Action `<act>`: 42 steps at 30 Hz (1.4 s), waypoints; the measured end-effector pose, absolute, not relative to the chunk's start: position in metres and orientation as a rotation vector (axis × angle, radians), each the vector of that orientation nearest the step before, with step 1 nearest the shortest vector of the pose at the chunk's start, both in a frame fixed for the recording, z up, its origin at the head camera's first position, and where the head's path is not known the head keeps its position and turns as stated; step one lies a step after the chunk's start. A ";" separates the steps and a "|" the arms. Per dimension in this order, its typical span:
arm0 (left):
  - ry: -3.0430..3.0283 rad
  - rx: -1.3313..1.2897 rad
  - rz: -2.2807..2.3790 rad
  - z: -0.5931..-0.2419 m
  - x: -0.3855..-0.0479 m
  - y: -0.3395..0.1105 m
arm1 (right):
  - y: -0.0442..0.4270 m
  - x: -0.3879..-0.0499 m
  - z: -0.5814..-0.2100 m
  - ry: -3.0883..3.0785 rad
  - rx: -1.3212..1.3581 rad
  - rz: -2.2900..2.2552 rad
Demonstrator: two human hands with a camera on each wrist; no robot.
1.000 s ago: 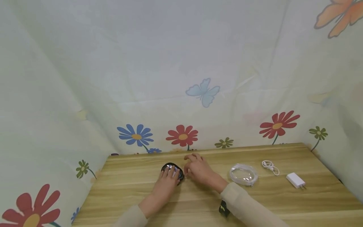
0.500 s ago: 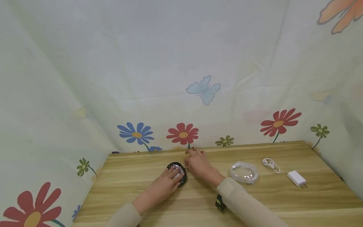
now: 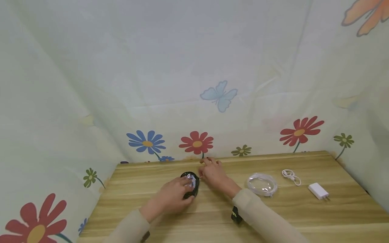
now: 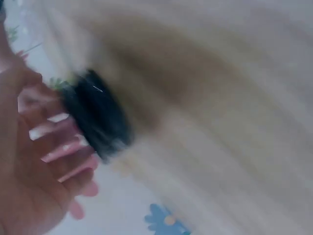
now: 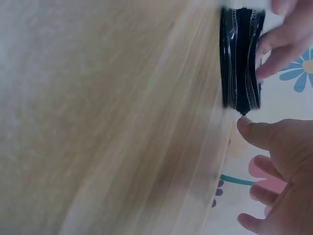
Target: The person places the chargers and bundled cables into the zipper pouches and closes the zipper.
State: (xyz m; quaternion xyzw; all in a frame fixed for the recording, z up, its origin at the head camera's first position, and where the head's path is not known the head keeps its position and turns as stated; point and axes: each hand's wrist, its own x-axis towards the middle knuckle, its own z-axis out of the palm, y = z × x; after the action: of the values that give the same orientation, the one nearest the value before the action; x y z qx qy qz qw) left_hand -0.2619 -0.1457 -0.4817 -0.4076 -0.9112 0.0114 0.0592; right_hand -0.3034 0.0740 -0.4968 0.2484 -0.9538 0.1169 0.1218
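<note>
A small black zip pouch (image 3: 194, 184) with a shiny top lies on the wooden table. My left hand (image 3: 173, 195) rests its nearly straight fingers on the pouch's top, with the thumb by its near edge. In the right wrist view the pouch's side (image 5: 238, 58) shows two zipper tracks, and a tiny zipper pull (image 5: 243, 115) sits at its end. My right hand (image 3: 214, 173) pinches that pull at the thumb tip; the forefinger is hidden behind the thumb, and the other fingers are spread. Blur softens the pouch in the left wrist view.
To the right on the table (image 3: 146, 175) lie a clear pouch (image 3: 262, 185) with a whitish rim, a coiled white cable (image 3: 290, 177) and a white charger plug (image 3: 318, 191). A flower-printed cloth (image 3: 164, 114) stands behind the table's far edge.
The black pouch has shifted slightly right and turned towards my right hand. My left hand has slid a little left across its top, uncovering more of it. The right hand has hardly moved.
</note>
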 end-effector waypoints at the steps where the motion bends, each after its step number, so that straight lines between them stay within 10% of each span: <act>1: -2.785 -1.184 0.041 -0.479 -0.264 -0.145 | 0.074 -0.302 -0.497 -2.786 0.727 0.362; 42: -2.822 -1.212 0.019 -0.500 -0.275 -0.142 | 0.074 -0.286 -0.501 -2.795 0.699 0.410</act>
State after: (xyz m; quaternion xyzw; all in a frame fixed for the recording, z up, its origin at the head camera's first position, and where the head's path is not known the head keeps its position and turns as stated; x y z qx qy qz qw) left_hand -0.2753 -0.1415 -0.5003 -0.3942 -0.9183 0.0063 0.0350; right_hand -0.2858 0.0742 -0.5014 0.2387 -0.9540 0.1401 0.1156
